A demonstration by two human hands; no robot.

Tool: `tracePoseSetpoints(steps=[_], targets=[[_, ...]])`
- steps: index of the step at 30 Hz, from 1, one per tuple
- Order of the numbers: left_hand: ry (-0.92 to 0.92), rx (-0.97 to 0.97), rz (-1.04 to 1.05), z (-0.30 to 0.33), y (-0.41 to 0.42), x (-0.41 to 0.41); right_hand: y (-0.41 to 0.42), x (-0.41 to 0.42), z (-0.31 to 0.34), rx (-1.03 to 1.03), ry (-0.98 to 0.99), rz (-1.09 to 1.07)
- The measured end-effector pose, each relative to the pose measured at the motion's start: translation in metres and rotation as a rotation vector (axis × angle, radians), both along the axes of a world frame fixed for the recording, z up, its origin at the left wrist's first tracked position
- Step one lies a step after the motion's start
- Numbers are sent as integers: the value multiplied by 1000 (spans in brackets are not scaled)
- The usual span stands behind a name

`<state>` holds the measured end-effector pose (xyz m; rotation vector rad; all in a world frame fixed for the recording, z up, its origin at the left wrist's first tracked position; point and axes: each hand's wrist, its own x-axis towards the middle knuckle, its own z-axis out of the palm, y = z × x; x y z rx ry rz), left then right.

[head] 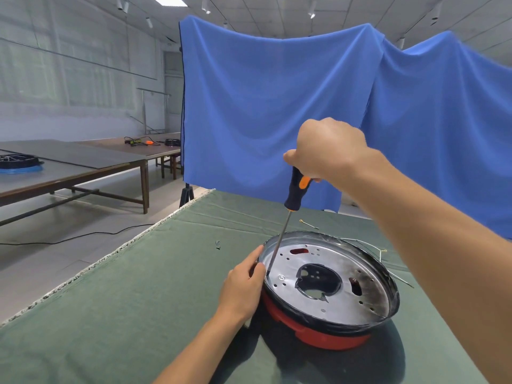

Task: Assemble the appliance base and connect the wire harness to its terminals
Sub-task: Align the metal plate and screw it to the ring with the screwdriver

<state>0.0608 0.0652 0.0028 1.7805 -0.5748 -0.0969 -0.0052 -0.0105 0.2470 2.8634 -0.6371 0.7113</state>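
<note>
Head view: right hand (329, 151) grip clenched on screwdriver (295, 191), tip at plate (329, 278) edge inside appliance base (329, 325) on counter (138, 286). Left hand (243, 284) steadies rim, fingers look relaxed. Likely screw-fastening step; next needs turning pressure.

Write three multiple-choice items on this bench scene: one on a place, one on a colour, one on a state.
1. Where does the tip of the black-and-orange-handled screwdriver sit?
A. on the round silver metal plate's left edge
B. on the green table cloth
C. in the plate's centre hole

2. What colour is the round appliance base?
A. blue
B. red
C. yellow

3. What is the left hand doing?
A. hanging idle
B. holding loose screws
C. touching the black rim

Answers: 1 A, the shaft ends there; 2 B, red shows below the rim; 3 C, its fingers meet the rim, while the right hand grips the handle.
</note>
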Motion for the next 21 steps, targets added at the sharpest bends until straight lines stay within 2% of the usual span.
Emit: tracePoseSetpoints(steps=[2, 4, 6, 9, 11, 16, 18, 21], targets=[[0, -3, 0, 1, 1, -1, 1, 0, 0, -11, 31, -15], [0, -11, 9, 0, 1, 1, 3, 0, 6, 153, 158, 41], [4, -13, 7, 0, 0, 0, 4, -1, 8, 232, 195, 88], [-1, -18, 12, -2, 0, 0, 0, 0, 7, 50, 62, 36], [-2, -19, 13, -2, 0, 1, -3, 1, 2, 7, -13, -4], [-31, 3, 30, -6, -2, 5, -3, 2, 4, 304, 149, 105], [-33, 11, 21, -7, -2, 5, -4, 2, 5, 251, 85, 132], [-22, -22, -8, -7, -4, 3, -2, 3, 3, -18, 25, 38]])
